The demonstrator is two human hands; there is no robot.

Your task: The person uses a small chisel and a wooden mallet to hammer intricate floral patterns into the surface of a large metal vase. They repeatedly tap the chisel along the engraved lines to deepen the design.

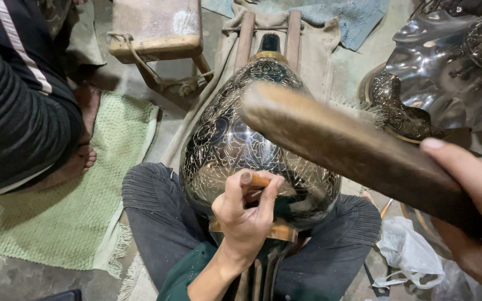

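Left hand (pixel 245 214): its grip is closing round a small wooden-handled tool (pixel 259 181), pressing the tip against the vase.
Right hand (pixel 475 212): its grip is wrapping round the handle of a wooden mallet (pixel 341 142), which is hanging raised above the vase.
Vase (pixel 235 139): large, engraved, shiny metal, lying across the person's lap between the knees, its neck pointing away onto a wooden frame (pixel 245 36).
Nearby: another person's foot (pixel 82 159) is resting on a green mat (pixel 101 195) on the floor; a plastic bag (pixel 408 251) is lying by the right knee.

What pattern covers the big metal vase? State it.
The metal vase is dark and shiny with fine pale engraved floral scrollwork all over, as the head view shows.
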